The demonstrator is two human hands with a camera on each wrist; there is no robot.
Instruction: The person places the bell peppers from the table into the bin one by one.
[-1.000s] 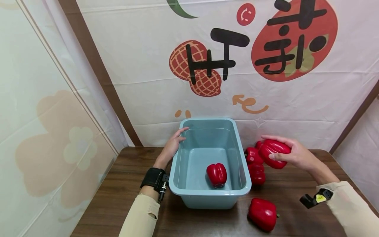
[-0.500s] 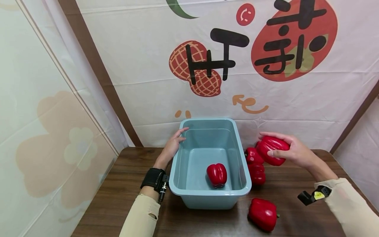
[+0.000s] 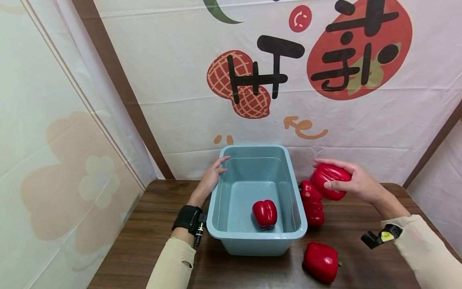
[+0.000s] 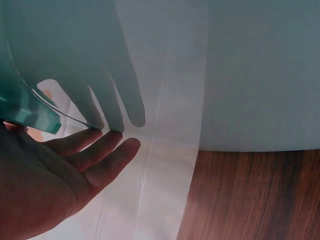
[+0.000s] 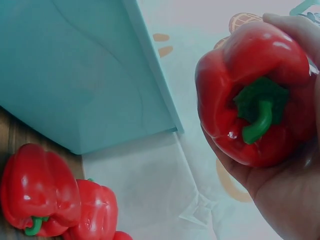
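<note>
My right hand (image 3: 364, 185) holds a glossy red bell pepper (image 3: 330, 181) in the air, thumb on the near side and fingers over the far side. Its green stem (image 5: 260, 117) faces the right wrist camera. My left hand (image 3: 209, 180) rests at the left rim of a light blue plastic tub (image 3: 213, 216). In the left wrist view, its fairly straight fingers (image 4: 112, 160) touch the tub's outer wall. One red bell pepper (image 3: 265, 214) lies inside the tub, towards its near right part.
Right of the tub, red bell peppers (image 3: 313, 212) sit close together, partly hidden by its wall. Another bell pepper (image 3: 321, 263) lies nearer on the brown wooden table (image 3: 368, 257). A printed white cloth (image 3: 173, 80) hangs behind the table.
My right hand has risen slightly and moved a little to the left with the bell pepper. The left hand and the tub stay in place.
</note>
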